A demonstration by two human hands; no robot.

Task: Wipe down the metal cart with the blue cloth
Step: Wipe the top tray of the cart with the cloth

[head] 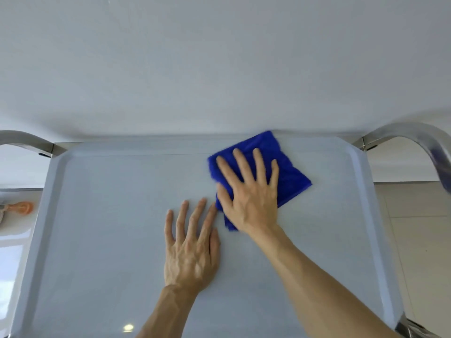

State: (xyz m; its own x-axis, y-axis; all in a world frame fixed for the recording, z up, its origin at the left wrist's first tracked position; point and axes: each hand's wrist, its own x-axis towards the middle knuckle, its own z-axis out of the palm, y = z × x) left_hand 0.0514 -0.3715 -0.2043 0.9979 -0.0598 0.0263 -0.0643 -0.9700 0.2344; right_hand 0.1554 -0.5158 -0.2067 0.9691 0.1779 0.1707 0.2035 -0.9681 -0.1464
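The metal cart's top shelf [102, 228] fills the lower view, a pale shiny tray with a raised rim. A folded blue cloth [290, 176] lies on it near the far right part, one corner reaching the far rim. My right hand [249, 191] presses flat on the cloth, fingers spread and pointing away from me, slightly blurred. My left hand [190, 247] rests flat on the bare shelf just left of the cloth, fingers apart, holding nothing.
Curved metal handles rise at the cart's far left [26, 140] and far right [415, 140]. A white wall [219, 64] stands directly behind the cart. An orange object [23, 207] lies on a surface at the left. Tiled floor [419, 228] shows on the right.
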